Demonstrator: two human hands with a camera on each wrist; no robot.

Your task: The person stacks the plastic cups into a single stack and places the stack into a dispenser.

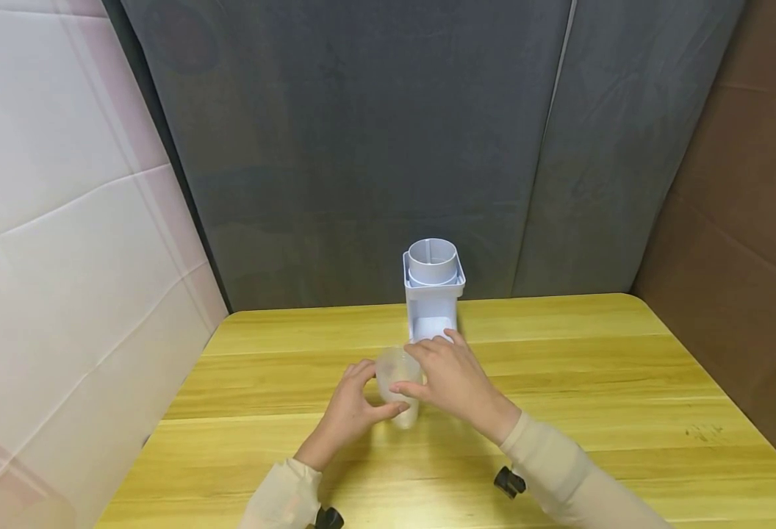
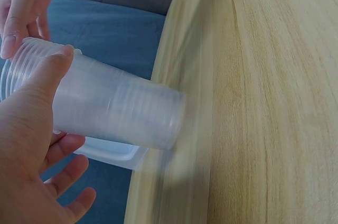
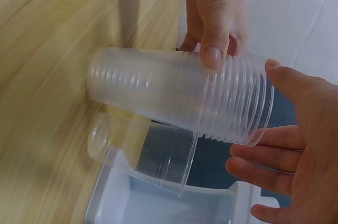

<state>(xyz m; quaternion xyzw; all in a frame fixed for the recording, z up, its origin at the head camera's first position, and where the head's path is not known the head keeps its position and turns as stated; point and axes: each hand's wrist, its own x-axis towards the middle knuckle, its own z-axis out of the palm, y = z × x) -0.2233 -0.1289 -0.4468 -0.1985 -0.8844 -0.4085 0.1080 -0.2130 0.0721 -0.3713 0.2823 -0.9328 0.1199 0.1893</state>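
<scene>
A stack of nested clear plastic cups [image 1: 406, 417] stands on the table, its ribbed rims [image 3: 232, 102] at the top. Around the upper part of the stack, my left hand [image 1: 348, 408] pinches it between thumb and fingers, the other fingers spread away. My right hand [image 1: 454, 378] grips the topmost rim, thumb on the near side and fingers beyond it. Beside the stack, a single clear cup [image 3: 142, 147] stands apart in the right wrist view, in front of a white holder [image 1: 433, 294]. In the head view that cup is hidden.
The white holder, with a round open tube at its top, is near the back edge of the wooden table [image 1: 229, 441]. Behind rises a dark grey panel [image 1: 361, 147]. A white cloth wall [image 1: 64, 184] is at left, a brown one [image 1: 745, 257] at right.
</scene>
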